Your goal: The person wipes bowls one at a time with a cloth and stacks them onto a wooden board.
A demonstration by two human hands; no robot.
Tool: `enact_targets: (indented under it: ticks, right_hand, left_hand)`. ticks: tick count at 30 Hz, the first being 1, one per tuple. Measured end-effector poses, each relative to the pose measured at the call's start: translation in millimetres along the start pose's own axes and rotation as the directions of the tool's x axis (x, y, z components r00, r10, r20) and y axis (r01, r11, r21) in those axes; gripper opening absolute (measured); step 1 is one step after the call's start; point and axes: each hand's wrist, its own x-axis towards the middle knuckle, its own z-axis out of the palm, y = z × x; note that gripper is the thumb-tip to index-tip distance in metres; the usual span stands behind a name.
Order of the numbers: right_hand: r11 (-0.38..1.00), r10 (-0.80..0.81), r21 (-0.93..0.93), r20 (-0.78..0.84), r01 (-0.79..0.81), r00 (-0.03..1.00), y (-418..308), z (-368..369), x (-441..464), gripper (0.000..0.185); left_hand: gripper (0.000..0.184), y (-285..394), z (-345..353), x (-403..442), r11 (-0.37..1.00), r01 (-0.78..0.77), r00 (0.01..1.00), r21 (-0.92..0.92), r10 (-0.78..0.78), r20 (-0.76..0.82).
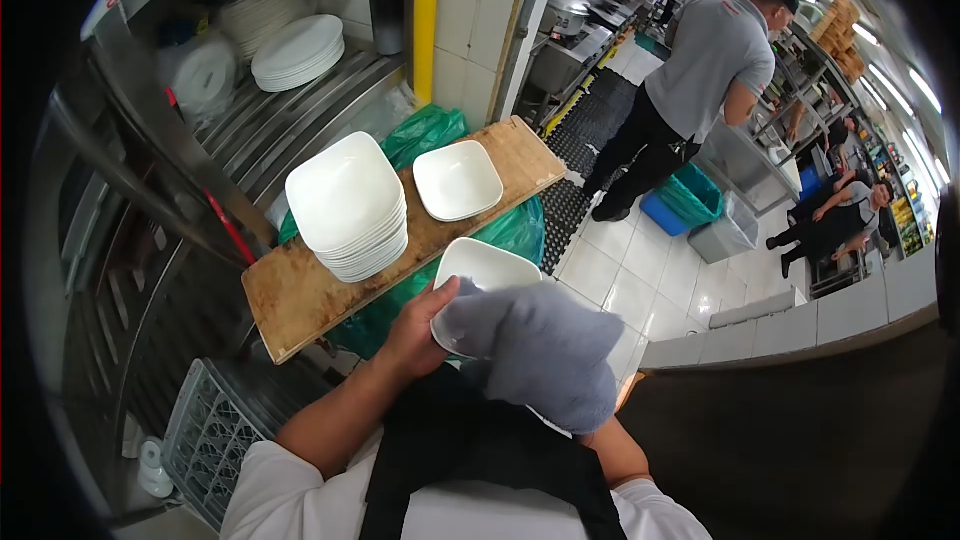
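My left hand [412,333] is closed on the rim of a white square bowl [487,260], tilted in front of my chest. A grey cloth [550,345] covers part of this bowl and hangs over its right side. My right forearm [615,452] reaches up under the cloth, which hides my right hand and its fingers. A white edge [550,422] shows below the cloth; I cannot tell what it belongs to. Beyond my hands, a tall stack of white square bowls [347,195] and one separate white bowl [458,181] rest on a wooden board [290,305].
Green plastic bags [515,230] bulge under the board. A metal rack [220,130] at left holds stacked plates [298,50] and a dark bottle [387,5]. A grey dish crate [215,440] stands lower left. A co-worker [705,60] stands near a blue bin [665,213].
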Motion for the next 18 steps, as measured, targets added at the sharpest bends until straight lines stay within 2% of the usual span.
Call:
enact_targets:
  ticks: [1,3,4,5,7,8,12,14,18]
  right_hand:
    - [0.999,0.035,-0.025,-0.030,-0.035,0.999,3,-6,1,0.030]
    - [0.996,0.072,-0.054,-0.084,-0.077,0.994,8,-8,6,0.030]
    - [0.995,0.071,-0.064,-0.109,-0.078,0.992,10,-3,9,0.030]
    - [0.996,0.037,-0.071,-0.135,-0.047,0.990,10,7,11,0.029]
    - [0.997,-0.061,-0.065,-0.188,0.050,0.980,5,34,8,0.029]
    - [0.994,-0.102,-0.053,-0.202,0.093,0.974,3,44,6,0.029]
    - [0.975,-0.216,-0.099,-0.184,0.201,0.959,-2,47,2,0.029]
    - [0.951,-0.291,-0.162,-0.167,0.265,0.942,-4,43,4,0.029]
    - [0.870,-0.451,-0.297,-0.160,0.393,0.878,-12,28,10,0.029]
  left_hand:
    - [0.052,-2,3,0,1.000,0.006,1.000,0.003,-0.006,0.002]
    - [0.052,-3,13,0,0.993,-0.115,0.993,0.039,0.116,-0.027]
    - [0.056,-1,12,-1,0.992,-0.110,0.994,0.065,0.108,0.022]
    - [0.056,-2,15,-2,0.992,-0.105,0.994,0.065,0.103,0.025]
    - [0.055,-5,22,-2,0.963,-0.187,0.982,0.196,0.181,0.050]
    - [0.057,-5,28,-3,0.957,-0.219,0.975,0.191,0.205,0.089]
    - [0.055,9,24,-7,0.966,-0.186,0.980,0.180,0.169,0.105]
    - [0.055,11,13,-4,0.990,-0.097,0.993,0.100,0.090,0.079]
    - [0.053,30,10,-9,0.980,-0.088,0.996,0.178,0.084,0.034]
